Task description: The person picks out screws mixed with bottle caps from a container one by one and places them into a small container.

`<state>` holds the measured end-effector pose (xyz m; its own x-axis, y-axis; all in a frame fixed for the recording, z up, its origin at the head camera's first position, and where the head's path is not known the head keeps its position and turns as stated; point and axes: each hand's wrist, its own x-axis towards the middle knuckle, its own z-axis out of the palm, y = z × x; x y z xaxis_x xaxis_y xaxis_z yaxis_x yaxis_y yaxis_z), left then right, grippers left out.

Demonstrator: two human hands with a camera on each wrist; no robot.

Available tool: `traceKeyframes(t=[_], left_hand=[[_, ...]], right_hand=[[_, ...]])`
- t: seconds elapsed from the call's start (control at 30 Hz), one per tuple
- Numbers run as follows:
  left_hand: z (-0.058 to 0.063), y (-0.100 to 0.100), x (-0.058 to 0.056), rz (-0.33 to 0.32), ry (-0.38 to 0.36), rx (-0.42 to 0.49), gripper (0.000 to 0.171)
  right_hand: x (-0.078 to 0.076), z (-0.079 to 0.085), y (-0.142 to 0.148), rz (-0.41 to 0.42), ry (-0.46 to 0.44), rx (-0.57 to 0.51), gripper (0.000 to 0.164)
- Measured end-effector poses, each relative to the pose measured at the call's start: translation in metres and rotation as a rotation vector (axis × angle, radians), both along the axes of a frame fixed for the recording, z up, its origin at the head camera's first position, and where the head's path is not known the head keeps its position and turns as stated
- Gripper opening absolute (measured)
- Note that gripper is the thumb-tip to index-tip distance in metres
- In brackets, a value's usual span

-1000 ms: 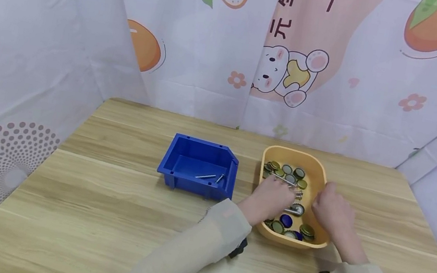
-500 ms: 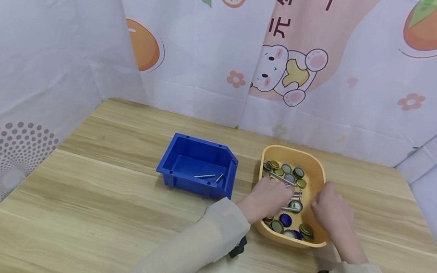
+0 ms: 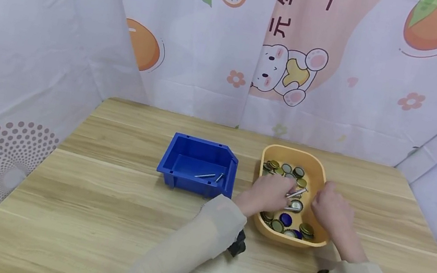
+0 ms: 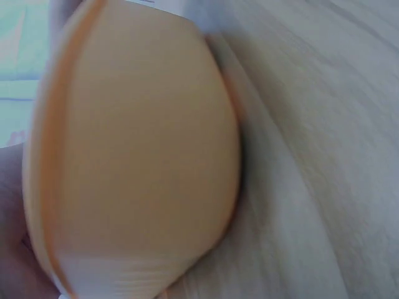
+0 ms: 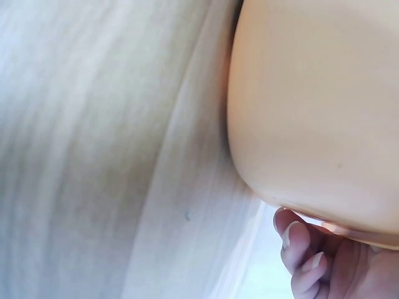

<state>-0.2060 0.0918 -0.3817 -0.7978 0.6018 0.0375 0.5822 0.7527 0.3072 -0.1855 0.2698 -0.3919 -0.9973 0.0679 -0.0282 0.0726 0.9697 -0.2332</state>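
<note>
In the head view, a yellow-orange plastic bin [image 3: 312,171] holds several bottle caps [image 3: 285,219] and several metal screws. My left hand [image 3: 272,193] reaches over the bin's left side, its fingertips hidden from the head camera. A silvery screw [image 3: 297,193] slants up from its fingers, seemingly pinched there. With curled fingers, my right hand [image 3: 334,209] grips the bin's right rim; the right wrist view shows those fingers [image 5: 298,240] at the rim. Left of the bin stands a blue open-front bin [image 3: 198,152] with two screws [image 3: 205,175] inside.
Both bins stand on a wood-grain table [image 3: 99,213]. Behind it hangs a printed curtain [image 3: 206,56], with more white cloth [image 3: 27,73] on the left. Bare tabletop lies between the two bins and in front of them.
My left hand has shifted slightly left and up within the yellow-orange bin, and a screw now slants out from its fingers. The right hand stays at the rim.
</note>
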Motion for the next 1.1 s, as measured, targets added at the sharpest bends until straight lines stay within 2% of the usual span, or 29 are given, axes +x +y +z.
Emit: traceKeyframes(t=[0.27,0.53,0.73,0.97,1.1], left_hand=[[0.012,-0.007,-0.002,0.027,-0.119,0.130,0.019],[0.017,-0.013,-0.004,0.102,-0.285,0.352,0.022],[0.027,-0.019,-0.005,0.124,-0.280,0.414,0.022],[0.050,-0.039,-0.007,0.154,-0.340,0.551,0.024],[0.060,-0.054,-0.011,0.179,-0.348,0.619,0.024]], right_hand=[[-0.001,-0.002,0.002,0.003,0.008,-0.001,0.032],[-0.001,-0.002,0.003,0.006,0.005,0.003,0.032],[0.000,-0.003,0.004,0.012,0.001,-0.002,0.033],[0.000,-0.003,0.003,0.014,0.005,-0.006,0.033],[0.000,-0.003,0.003,0.016,0.003,-0.009,0.034]])
